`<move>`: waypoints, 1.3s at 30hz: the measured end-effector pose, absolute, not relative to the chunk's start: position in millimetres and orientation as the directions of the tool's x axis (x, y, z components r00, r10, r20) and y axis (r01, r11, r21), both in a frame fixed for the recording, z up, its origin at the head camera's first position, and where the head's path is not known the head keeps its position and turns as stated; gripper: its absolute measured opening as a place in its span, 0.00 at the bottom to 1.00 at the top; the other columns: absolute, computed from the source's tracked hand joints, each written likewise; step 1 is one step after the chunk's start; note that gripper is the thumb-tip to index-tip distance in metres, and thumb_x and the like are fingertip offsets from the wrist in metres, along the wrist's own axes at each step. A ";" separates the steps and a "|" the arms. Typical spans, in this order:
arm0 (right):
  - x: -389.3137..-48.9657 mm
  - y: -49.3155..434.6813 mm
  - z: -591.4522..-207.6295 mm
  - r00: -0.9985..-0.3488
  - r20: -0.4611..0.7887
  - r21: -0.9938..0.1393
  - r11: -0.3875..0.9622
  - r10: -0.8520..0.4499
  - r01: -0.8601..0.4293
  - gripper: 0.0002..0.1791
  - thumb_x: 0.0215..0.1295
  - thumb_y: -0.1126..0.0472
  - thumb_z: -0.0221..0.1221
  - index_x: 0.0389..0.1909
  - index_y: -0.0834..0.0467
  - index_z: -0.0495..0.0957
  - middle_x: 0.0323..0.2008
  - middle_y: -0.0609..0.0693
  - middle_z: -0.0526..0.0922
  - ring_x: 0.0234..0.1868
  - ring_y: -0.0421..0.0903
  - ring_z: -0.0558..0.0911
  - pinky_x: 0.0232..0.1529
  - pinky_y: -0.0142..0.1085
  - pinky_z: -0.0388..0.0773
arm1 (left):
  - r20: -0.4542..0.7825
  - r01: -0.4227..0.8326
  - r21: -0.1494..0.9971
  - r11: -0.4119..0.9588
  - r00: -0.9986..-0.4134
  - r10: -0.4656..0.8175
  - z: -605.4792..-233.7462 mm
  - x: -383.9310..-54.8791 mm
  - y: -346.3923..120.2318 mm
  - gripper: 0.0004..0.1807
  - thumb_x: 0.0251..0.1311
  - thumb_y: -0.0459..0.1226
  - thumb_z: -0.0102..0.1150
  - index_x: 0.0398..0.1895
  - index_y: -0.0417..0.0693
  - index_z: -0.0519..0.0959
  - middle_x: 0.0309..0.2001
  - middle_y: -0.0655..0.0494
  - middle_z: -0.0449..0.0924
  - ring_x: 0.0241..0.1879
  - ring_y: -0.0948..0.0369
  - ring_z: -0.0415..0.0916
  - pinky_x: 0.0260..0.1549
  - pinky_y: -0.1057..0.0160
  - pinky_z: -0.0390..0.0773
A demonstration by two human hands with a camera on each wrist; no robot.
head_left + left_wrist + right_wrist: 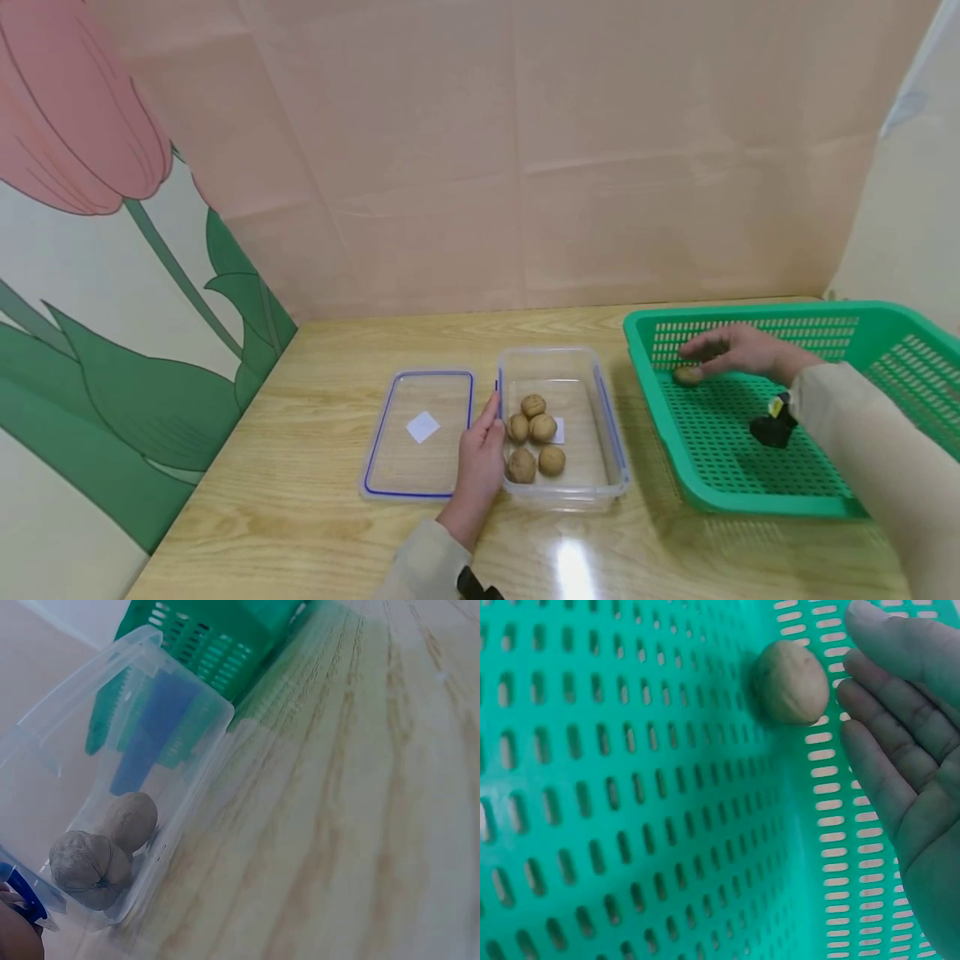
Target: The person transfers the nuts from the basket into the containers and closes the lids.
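Note:
The left hand point(480, 458) holds the left side of a clear plastic container point(592, 492), fingers along its wall at a blue latch point(21, 892). Several walnuts point(543, 428) lie inside, toward the left; two show through the wall in the left wrist view. Inside the green basket point(678, 450), the right hand point(738, 350) reaches to one walnut point(793, 682) by the basket's left wall. In the right wrist view its fingers point(877, 761) are extended and parted from the thumb, with a gap between them and the walnut.
A clear lid point(457, 392) with a blue seal and a white paper label point(422, 427) lies left of the container. The basket stands to the right, its raised rim under the right forearm. A wall with pinkish covering point(517, 167) closes off the table's back edge.

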State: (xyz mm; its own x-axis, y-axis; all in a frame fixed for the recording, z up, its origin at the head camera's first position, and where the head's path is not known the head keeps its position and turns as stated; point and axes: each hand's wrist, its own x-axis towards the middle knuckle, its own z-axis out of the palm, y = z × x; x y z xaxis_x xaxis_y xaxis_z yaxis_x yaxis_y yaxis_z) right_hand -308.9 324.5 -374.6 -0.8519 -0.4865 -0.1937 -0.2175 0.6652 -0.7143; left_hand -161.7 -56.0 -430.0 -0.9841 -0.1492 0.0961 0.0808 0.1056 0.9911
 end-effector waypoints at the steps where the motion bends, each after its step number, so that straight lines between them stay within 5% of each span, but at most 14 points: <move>1: -309.2 325.0 -376.0 -0.850 -0.198 -0.721 0.660 -0.488 -0.211 0.29 0.54 0.55 0.65 0.56 0.64 0.72 0.56 0.64 0.74 0.55 0.58 0.74 0.52 0.53 0.75 | 0.092 0.077 0.992 0.104 -0.985 -0.146 -430.2 -161.7 -56.2 0.24 0.67 0.32 0.41 0.66 0.48 0.62 0.67 0.43 0.58 0.13 0.66 0.56 0.49 0.57 0.75; 8: -310.6 324.5 -385.0 -0.844 -0.238 -0.730 0.661 -0.482 -0.172 0.31 0.52 0.56 0.66 0.56 0.65 0.71 0.56 0.64 0.74 0.53 0.52 0.75 0.51 0.48 0.76 | 0.109 0.093 0.989 0.112 -0.984 -0.144 -431.8 -162.7 -57.2 0.24 0.66 0.31 0.41 0.66 0.47 0.63 0.67 0.44 0.58 0.25 0.62 0.66 0.56 0.56 0.71; 13: -311.2 317.1 -391.4 -0.817 -0.245 -0.718 0.664 -0.522 -0.209 0.30 0.50 0.57 0.67 0.54 0.66 0.74 0.53 0.63 0.76 0.49 0.49 0.77 0.46 0.42 0.79 | 0.116 0.102 0.989 0.109 -0.983 -0.139 -431.9 -161.9 -57.4 0.24 0.67 0.31 0.40 0.66 0.45 0.62 0.67 0.44 0.58 0.21 0.64 0.62 0.58 0.56 0.68; 19: -311.8 310.0 -395.5 -0.814 -0.255 -0.712 0.671 -0.522 -0.208 0.29 0.49 0.57 0.68 0.52 0.66 0.75 0.51 0.62 0.78 0.48 0.48 0.77 0.44 0.40 0.79 | 0.097 0.085 0.992 0.094 -0.987 -0.126 -432.3 -160.5 -57.7 0.24 0.67 0.32 0.40 0.67 0.47 0.62 0.68 0.44 0.57 0.10 0.69 0.54 0.38 0.60 0.77; 25: -311.8 309.1 -393.4 -0.818 -0.253 -0.718 0.667 -0.516 -0.199 0.29 0.48 0.59 0.68 0.52 0.67 0.75 0.50 0.63 0.79 0.45 0.48 0.78 0.41 0.36 0.79 | 0.097 0.086 0.992 0.088 -0.987 -0.129 -431.9 -160.7 -57.7 0.24 0.67 0.32 0.40 0.66 0.47 0.62 0.67 0.44 0.57 0.10 0.69 0.53 0.42 0.64 0.77; 29: -310.5 311.3 -388.6 -0.835 -0.230 -0.708 0.675 -0.500 -0.208 0.30 0.49 0.57 0.68 0.53 0.66 0.74 0.51 0.62 0.78 0.45 0.46 0.77 0.40 0.36 0.79 | 0.083 0.072 0.994 0.082 -0.988 -0.134 -431.1 -160.9 -58.3 0.24 0.67 0.32 0.40 0.66 0.48 0.63 0.67 0.44 0.57 0.10 0.69 0.53 0.25 0.64 0.74; 39: -305.9 318.3 -373.4 -0.883 -0.122 -0.765 0.610 -0.453 -0.207 0.31 0.53 0.56 0.66 0.56 0.66 0.72 0.51 0.61 0.78 0.42 0.33 0.79 0.42 0.35 0.80 | 0.091 0.080 0.993 0.088 -0.987 -0.133 -430.4 -160.5 -57.0 0.24 0.67 0.32 0.41 0.66 0.47 0.63 0.67 0.44 0.58 0.16 0.66 0.59 0.46 0.59 0.77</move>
